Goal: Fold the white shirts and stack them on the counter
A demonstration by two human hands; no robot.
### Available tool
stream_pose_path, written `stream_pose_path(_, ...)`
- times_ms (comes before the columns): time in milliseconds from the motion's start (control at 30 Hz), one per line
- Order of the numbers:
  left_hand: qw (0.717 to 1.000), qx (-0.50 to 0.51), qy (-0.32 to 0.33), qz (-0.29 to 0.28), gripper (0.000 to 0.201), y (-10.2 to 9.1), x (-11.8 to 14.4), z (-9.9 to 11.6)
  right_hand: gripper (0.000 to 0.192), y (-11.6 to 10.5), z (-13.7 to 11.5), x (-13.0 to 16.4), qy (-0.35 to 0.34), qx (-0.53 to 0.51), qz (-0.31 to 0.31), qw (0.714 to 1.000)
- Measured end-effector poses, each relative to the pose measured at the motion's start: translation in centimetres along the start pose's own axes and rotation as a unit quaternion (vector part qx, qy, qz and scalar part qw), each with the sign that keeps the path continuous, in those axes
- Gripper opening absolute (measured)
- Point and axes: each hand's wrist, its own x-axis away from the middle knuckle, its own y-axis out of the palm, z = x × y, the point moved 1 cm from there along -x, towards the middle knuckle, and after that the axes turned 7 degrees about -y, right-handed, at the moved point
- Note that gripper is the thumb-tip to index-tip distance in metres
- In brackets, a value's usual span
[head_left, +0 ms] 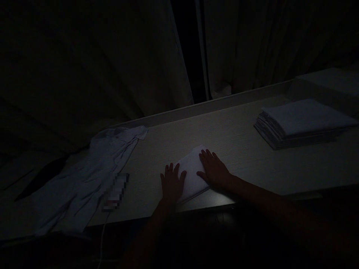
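A folded white cloth (pixel 192 178) lies flat near the front edge of the pale table (pixel 224 130). On its left edge rests my left hand (pixel 171 183), palm down with the fingers spread. My right hand (pixel 213 169) is laid flat over its right side, fingers stretched out. Neither hand grips anything. To the right, a stack of folded white cloths (pixel 308 117) stands on the table. Loose, crumpled white cloth (pixel 95 164) is spread over the table at the left.
A blurred-out device, seemingly a phone (pixel 116 191), lies left of my hands with a white cable (pixel 103 235) hanging over the front edge. Behind the table runs a low raised ledge (pixel 210 106), with curtains (pixel 126 56) beyond. The room is very dark.
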Motion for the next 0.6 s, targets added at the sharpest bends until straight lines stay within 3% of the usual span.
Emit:
stream_pose_path(133, 0.998, -0.033, 0.016, 0.053, 0.061, -1.7, 0.3, 0.8, 0.087, 2.0, 0.3, -0.5, 0.034, -0.008, -0.099, 0.995)
stream_pose_path(300, 0.994, -0.038, 0.084, 0.054, 0.065, -4.2, 0.9, 2.5, 0.084, 1.6, -0.9, -0.7, 0.053, 0.053, -0.116, 0.991)
stream_pose_path(467, 0.995, -0.017, 0.098, -0.024, 0.072, -2.9, 2.4, 3.4, 0.065, -1.1, -1.5, -2.0, 0.073, 0.07, -0.11, 0.989)
stream_pose_path(600, 0.995, -0.024, 0.093, -0.032, 0.071, -1.4, 3.3, 3.4, 0.062, -0.8, 0.0, -2.6, 0.107, 0.079, -0.069, 0.989)
